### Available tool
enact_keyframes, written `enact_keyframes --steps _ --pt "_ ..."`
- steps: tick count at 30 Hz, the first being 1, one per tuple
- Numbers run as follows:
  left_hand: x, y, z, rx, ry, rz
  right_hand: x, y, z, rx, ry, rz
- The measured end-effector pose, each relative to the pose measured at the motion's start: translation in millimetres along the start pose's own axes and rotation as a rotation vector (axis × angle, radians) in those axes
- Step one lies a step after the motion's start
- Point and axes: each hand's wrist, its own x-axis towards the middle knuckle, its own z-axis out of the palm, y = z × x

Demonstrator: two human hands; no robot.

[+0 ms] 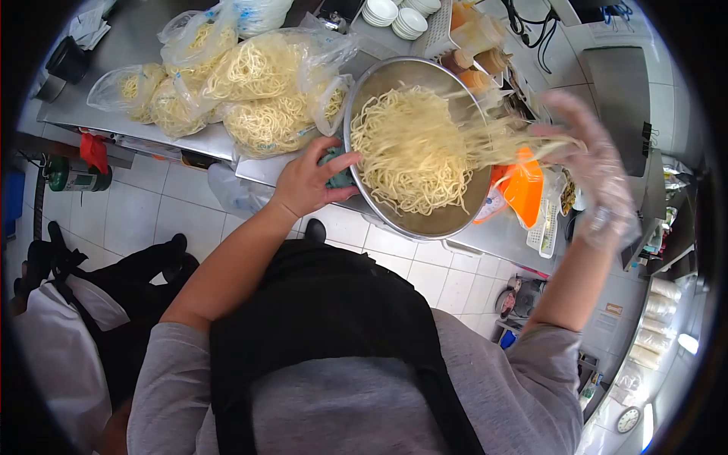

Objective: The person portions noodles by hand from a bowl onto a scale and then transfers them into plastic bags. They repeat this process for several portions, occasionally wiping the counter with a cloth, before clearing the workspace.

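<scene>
A large metal bowl (479, 191) full of pale yellow noodles (409, 152) stands at the counter's front edge, tilted towards me in this view. My left hand (312, 176) grips its left rim through a folded green cloth (339, 168). To the right of the bowl, my right hand (595, 155), in a clear plastic glove, is raised with noodle strands in its fingers. Those strands stretch back over the rim to the heap and are blurred by motion, as are the fingertips.
Several clear bags of noodles (254, 72) lie on the steel counter (199, 144) at left. Stacked white bowls (409, 23) stand behind. An orange scoop-like container (523, 189) and a white basket (543, 227) are at right. Another person (64, 334) stands at lower left.
</scene>
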Motion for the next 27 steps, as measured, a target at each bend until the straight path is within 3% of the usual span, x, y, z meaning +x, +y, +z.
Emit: enact_keyframes --steps 2,3,5,8,9,11,12,14,16,20,21,23,27 --pt "3 3 5 -0.014 -0.01 -0.027 7 14 19 0.019 0.071 0.059" --pt "-4 2 -15 0.018 -0.043 -0.027 5 36 52 0.389 -0.061 -0.015" --pt "-1 2 -6 0.022 -0.033 -0.025 44 94 118 -0.2 0.075 0.055" --pt "-1 -2 -1 -0.029 -0.003 0.017 58 130 179 -0.7 0.191 -0.215" --pt "0 -2 -2 -0.027 -0.007 0.024 59 117 169 -0.695 0.198 -0.214" --pt "4 3 -5 -0.049 0.012 -0.015 60 86 129 -0.472 0.039 0.086" --pt "6 6 -6 -0.051 0.006 -0.007 68 108 110 -0.251 0.088 0.015" --pt "9 12 -10 -0.166 0.009 -0.192 52 69 76 -0.486 0.171 0.043" --pt "14 23 -24 -0.141 -0.059 -0.212 17 2 59 -0.537 0.297 -0.013" --pt "11 27 -43 0.08 -0.317 -0.238 -13 -24 27 0.12 0.435 0.087" --pt "12 27 -47 0.092 -0.325 -0.23 -18 -27 12 0.218 0.472 0.05" --pt "18 29 -55 0.188 -0.61 -0.278 -36 -32 -18 0.309 0.525 -0.079" --pt "52 62 -77 0.291 -0.626 -0.268 -57 -35 -69 0.382 0.541 -0.352"
